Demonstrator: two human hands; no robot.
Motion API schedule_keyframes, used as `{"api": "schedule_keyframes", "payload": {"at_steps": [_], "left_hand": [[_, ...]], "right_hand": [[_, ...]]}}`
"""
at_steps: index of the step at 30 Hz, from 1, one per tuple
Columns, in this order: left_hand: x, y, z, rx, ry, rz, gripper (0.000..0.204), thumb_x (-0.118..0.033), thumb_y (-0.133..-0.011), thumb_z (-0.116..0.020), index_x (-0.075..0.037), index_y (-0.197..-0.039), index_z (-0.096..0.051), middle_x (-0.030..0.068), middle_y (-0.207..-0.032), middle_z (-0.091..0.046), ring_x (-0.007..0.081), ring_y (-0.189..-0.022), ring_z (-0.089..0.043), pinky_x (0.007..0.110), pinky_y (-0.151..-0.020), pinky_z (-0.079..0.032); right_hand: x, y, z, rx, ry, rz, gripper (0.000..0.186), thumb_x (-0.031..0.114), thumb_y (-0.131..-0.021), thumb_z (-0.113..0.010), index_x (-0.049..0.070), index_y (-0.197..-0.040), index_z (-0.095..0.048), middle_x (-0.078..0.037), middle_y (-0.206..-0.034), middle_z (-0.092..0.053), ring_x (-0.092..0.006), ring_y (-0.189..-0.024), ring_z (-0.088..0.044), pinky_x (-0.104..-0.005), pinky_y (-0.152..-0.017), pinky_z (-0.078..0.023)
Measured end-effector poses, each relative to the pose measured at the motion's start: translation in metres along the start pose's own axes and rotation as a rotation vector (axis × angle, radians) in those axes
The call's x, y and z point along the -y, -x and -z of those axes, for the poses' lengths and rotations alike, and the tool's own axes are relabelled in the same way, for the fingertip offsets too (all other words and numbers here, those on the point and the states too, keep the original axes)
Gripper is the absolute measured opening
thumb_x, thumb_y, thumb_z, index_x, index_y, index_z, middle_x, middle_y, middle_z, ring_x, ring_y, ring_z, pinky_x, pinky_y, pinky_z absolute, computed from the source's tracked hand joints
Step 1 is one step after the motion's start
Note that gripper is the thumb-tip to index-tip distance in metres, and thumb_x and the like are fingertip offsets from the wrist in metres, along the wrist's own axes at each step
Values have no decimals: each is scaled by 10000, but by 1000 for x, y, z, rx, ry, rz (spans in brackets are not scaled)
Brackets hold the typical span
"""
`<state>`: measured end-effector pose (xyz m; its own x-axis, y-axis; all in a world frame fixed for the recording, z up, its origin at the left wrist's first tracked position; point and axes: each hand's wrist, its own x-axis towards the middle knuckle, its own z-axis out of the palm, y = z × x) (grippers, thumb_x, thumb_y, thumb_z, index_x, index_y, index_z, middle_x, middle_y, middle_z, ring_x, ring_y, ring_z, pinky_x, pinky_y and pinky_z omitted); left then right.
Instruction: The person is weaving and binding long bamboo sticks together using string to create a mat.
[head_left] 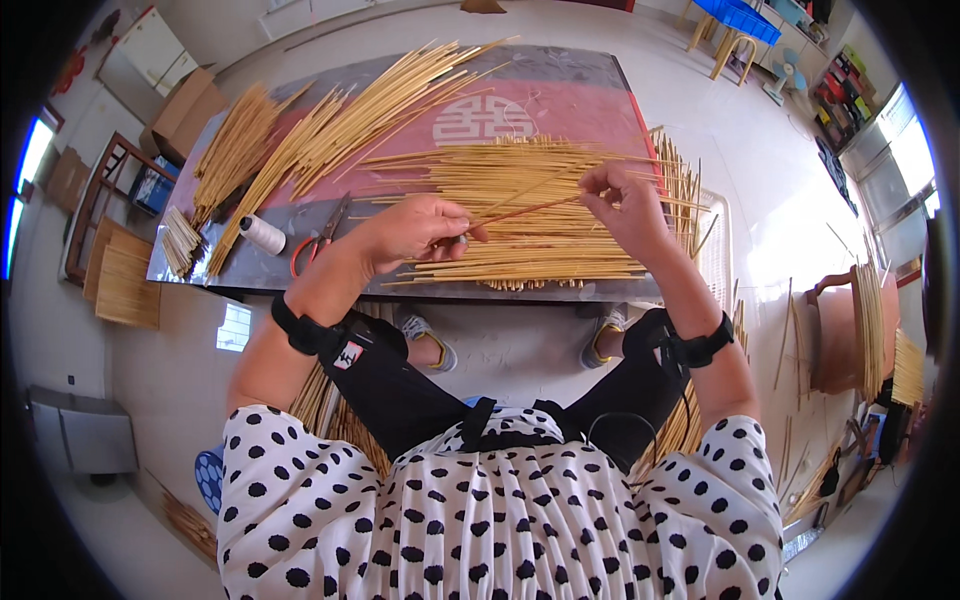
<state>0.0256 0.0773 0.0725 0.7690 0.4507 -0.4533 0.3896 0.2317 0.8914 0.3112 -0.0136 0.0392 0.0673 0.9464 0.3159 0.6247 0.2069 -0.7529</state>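
Note:
My left hand [420,232] is closed in a pinch over the near middle of the table, holding a thin brown reed stalk [528,209] by one end. To the right, the fingertips of my right hand [628,208] pinch the same stalk near its other end, so it spans the gap between the hands. Below both hands lies a layer of pale yellow reed stalks [540,262], mostly running left to right, with crosswise ends showing at its near and far edges. A small dark piece shows at my left fingertips; I cannot make it out.
Scissors [318,243] with red handles and a white thread spool [262,235] lie left of my left hand. Bundles of stalks [340,140] cover the table's [590,95] far left. A white plastic basket [712,240] stands beyond its right edge. More stalks [868,330] lean at right.

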Motion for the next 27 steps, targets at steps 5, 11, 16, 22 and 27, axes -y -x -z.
{"api": "schedule_keyframes", "payload": {"at_steps": [5,11,16,22,27], "left_hand": [[23,1,-13,52,170,16,244,-162,-946,-491,36,-1024,-610,-26,-705,-571,3,-582,-500,119,-506,-391],[45,-5,-18,145,205,68,288,-194,-969,-442,29,-1086,-583,33,-722,-600,37,-546,-527,154,-452,-391],[45,-4,-21,39,254,20,391,-267,-1007,-305,4,-1228,-477,108,-784,-624,85,-534,-547,173,-445,-390],[47,-7,-19,-193,-124,-146,254,-180,-937,-503,14,-1088,-566,53,-750,-625,85,-575,-576,192,-472,-413],[42,-11,-16,-211,-138,-145,223,-137,-889,-595,36,-1028,-611,37,-761,-632,63,-602,-572,178,-533,-435]], "right_hand": [[-7,10,-23,-172,-696,-186,138,96,-861,-642,19,-969,-607,16,-811,-574,-55,-747,-536,-203,-676,-449],[2,14,-40,-42,-866,-349,181,138,-912,-591,-13,-1012,-583,6,-804,-553,-67,-718,-534,-204,-698,-480],[-8,15,-39,-60,-963,-392,160,151,-903,-607,0,-954,-586,-3,-804,-562,-75,-712,-542,-206,-694,-481],[-23,13,-40,-65,-985,-453,159,158,-885,-635,13,-929,-587,1,-799,-564,-75,-708,-548,-210,-677,-477],[-30,10,-42,-115,-985,-517,146,142,-880,-637,11,-921,-586,-5,-798,-571,-80,-703,-557,-213,-672,-479]]}}
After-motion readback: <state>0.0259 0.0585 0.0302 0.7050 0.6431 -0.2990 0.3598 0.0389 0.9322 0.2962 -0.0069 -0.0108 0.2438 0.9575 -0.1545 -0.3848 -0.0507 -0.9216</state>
